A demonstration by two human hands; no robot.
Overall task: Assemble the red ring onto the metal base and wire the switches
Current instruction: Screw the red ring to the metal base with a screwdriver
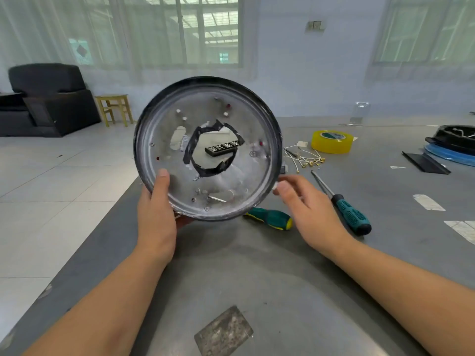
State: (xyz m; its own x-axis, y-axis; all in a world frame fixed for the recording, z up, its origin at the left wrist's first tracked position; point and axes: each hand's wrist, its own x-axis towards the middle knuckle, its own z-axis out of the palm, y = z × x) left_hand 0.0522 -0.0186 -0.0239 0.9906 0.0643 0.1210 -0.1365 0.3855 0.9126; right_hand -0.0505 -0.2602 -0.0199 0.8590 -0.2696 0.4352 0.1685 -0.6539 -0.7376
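- Metal base (231, 173), round with a black-taped hole in the middle, is held upright above the grey table (257, 265).
- Left hand (156, 214) grips its lower left rim, thumb on the inner face, fingers hidden behind.
- Right hand (305, 206) touches the right rim, fingers loosely curled.
- Two green-handled screwdrivers (347, 209), wires (305, 158) and yellow tape (331, 141) lie on the table to the right.

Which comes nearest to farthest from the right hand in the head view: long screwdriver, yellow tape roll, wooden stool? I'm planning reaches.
From the right hand:
1. Long screwdriver, on the table just to its right.
2. Yellow tape roll, farther back on the table.
3. Wooden stool, on the floor, far left.
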